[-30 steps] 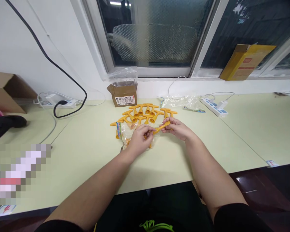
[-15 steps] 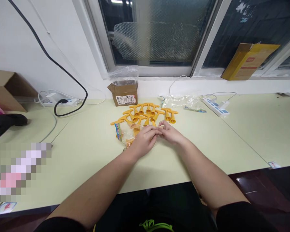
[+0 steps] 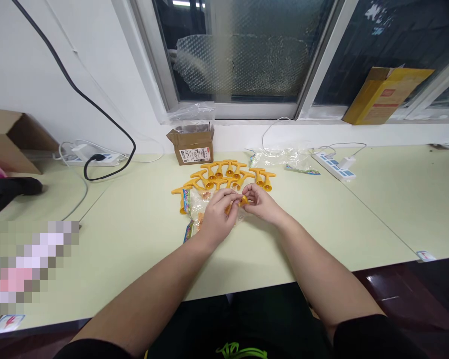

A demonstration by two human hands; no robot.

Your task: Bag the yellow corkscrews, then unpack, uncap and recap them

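Note:
My left hand [image 3: 219, 217] has its fingers closed on a clear plastic bag [image 3: 199, 201] with blue printed strips at its left end. Close beside it, my right hand [image 3: 261, 202] pinches a small yellow piece [image 3: 243, 201] at the bag's right side. Orange-yellow parts show through the film, partly hidden by my left hand. Just beyond both hands, several yellow T-shaped pieces with cup-like ends [image 3: 268, 181] lie in curved rows on the table.
An open cardboard box [image 3: 195, 153] stands by the wall. Behind the right end of the rows lies another clear bag [image 3: 280, 158]. Power strips [image 3: 335, 166] and cables rest at both sides. A black handle-like object [image 3: 17, 186] lies left on the pale green table [image 3: 344, 224].
My hands have parted slightly, and the yellow piece between them now shows. The clear bag has shifted and spread out, so both printed strips are visible.

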